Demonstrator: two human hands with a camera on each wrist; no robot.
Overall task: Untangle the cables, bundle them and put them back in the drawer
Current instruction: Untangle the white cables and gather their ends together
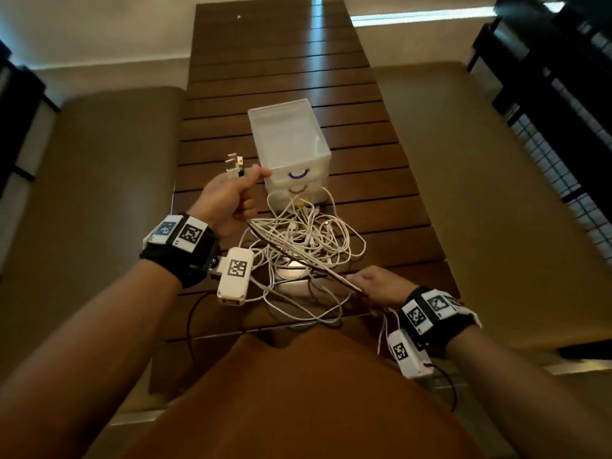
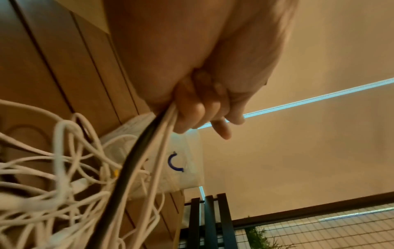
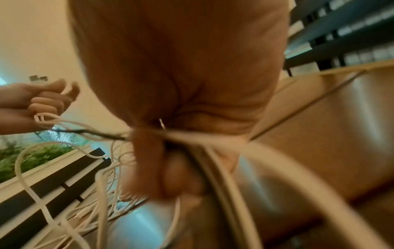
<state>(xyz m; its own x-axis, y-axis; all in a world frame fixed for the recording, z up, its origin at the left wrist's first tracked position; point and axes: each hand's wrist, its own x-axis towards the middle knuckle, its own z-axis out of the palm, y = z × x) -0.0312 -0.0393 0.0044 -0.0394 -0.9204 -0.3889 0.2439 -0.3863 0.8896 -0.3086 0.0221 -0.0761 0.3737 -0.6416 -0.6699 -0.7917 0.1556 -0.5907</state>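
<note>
A tangle of white cables [image 1: 308, 240] lies on the wooden slat table [image 1: 281, 77], just in front of a translucent white drawer [image 1: 288, 140]. My left hand [image 1: 231, 197] is raised beside the drawer and grips a bunch of cable ends, with metal connectors [image 1: 233, 164] sticking out above the fist. From it a taut bunch of white cables and one black cable [image 2: 136, 156] runs down to my right hand [image 1: 371, 283], which grips the same bunch [image 3: 192, 139] near the table's front edge. The loose loops hang under this bunch.
The drawer has a blue arc [image 1: 297, 175] and an orange arc drawn on its front. Brown benches [image 1: 109, 180] flank the table on both sides. Dark shelving [image 1: 563, 77] stands at the far right. My orange clothing [image 1: 298, 402] fills the bottom of the head view.
</note>
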